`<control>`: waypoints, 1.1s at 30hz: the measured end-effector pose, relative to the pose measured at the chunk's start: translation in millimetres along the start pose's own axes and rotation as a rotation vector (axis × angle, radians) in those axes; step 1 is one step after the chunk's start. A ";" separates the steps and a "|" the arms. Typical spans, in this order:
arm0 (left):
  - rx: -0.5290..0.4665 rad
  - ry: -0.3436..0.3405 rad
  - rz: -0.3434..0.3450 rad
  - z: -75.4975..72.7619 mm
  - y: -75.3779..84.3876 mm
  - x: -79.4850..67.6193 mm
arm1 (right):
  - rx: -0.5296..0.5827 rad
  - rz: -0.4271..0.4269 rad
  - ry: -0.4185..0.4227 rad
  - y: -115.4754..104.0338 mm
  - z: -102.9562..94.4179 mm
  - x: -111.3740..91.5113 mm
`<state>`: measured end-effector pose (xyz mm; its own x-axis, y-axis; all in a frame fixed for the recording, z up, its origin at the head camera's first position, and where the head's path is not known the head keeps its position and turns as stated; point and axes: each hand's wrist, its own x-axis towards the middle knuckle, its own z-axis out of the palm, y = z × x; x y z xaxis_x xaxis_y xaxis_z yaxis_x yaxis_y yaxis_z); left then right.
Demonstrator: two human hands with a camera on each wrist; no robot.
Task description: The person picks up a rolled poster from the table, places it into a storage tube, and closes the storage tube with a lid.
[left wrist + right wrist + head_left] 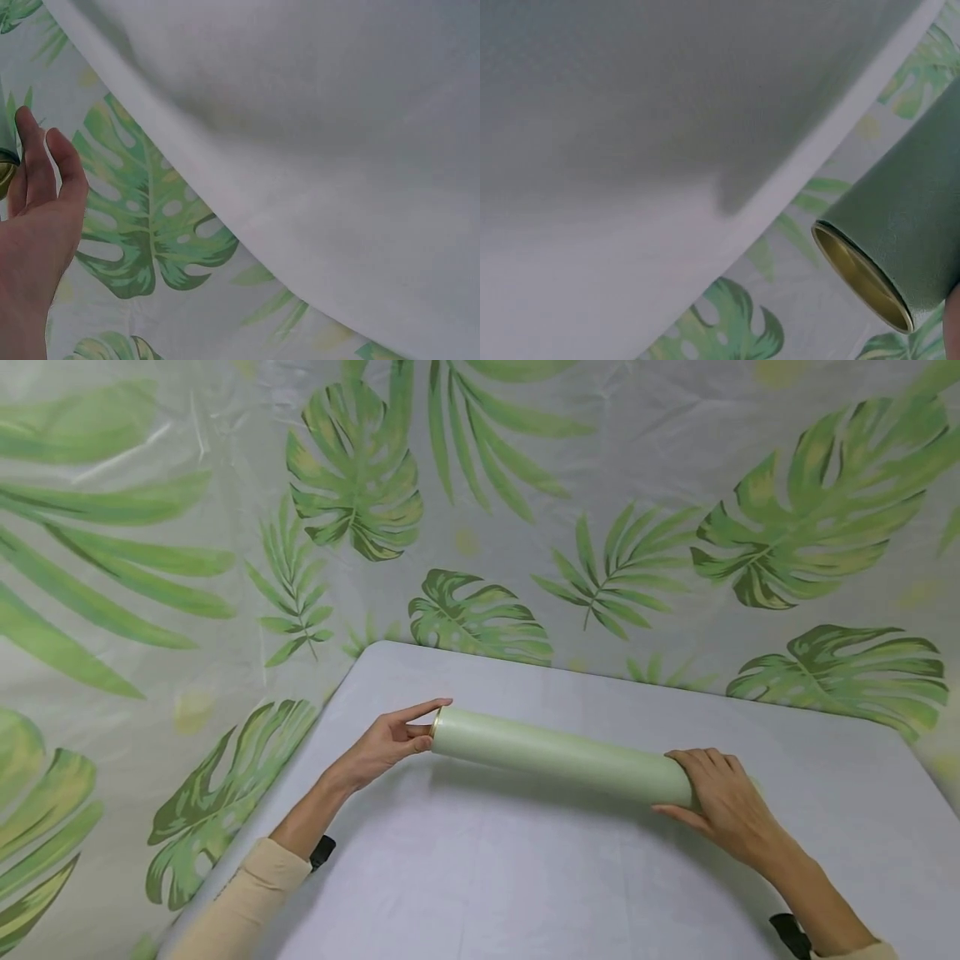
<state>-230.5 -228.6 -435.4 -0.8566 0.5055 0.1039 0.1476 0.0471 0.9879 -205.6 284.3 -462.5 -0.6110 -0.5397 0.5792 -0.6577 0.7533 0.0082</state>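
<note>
A long pale green tube point(555, 756) with a gold rim is held aloft over the white-covered table, its left end farther from me. My left hand point(382, 743) holds that end, index finger along the top of the rim and thumb at the lower edge. In the left wrist view only a sliver of the gold rim point(6, 174) shows beside the left hand point(37, 202). My right hand point(723, 802) grips the tube near its other end, fingers over the top and thumb below. The right wrist view shows the tube's gold-lined end point(862, 277).
A white cloth point(525, 885) covers the table, whose far edge meets a leaf-printed sheet point(480, 527). The same print hangs past the table's left side. A shadow of the tube falls on the cloth.
</note>
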 end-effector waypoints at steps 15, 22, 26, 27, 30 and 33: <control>-0.094 0.059 0.052 10.7 -17.0 -1.8 | -0.044 -0.042 0.067 -3.4 3.2 3.0; -0.074 0.037 0.027 10.1 -19.4 -4.2 | -0.053 -0.058 0.089 -3.9 4.8 5.5; -0.030 -0.014 -0.011 9.6 -22.0 -5.5 | -0.045 -0.052 0.104 -0.8 5.2 5.1; -0.017 -0.025 -0.012 9.7 -22.9 -5.9 | -0.040 -0.048 0.108 -0.2 5.2 4.5; -0.002 -0.048 -0.016 10.5 -23.8 -5.9 | -0.012 -0.034 0.130 0.5 5.2 2.1; 0.010 -0.054 -0.010 10.4 -22.6 -5.9 | 0.023 -0.025 0.143 -0.5 5.8 -0.2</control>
<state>-223.6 -223.7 -459.6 -0.8303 0.5504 0.0877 0.1448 0.0610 0.9876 -207.7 281.8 -467.4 -0.5264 -0.4977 0.6893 -0.6828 0.7306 0.0061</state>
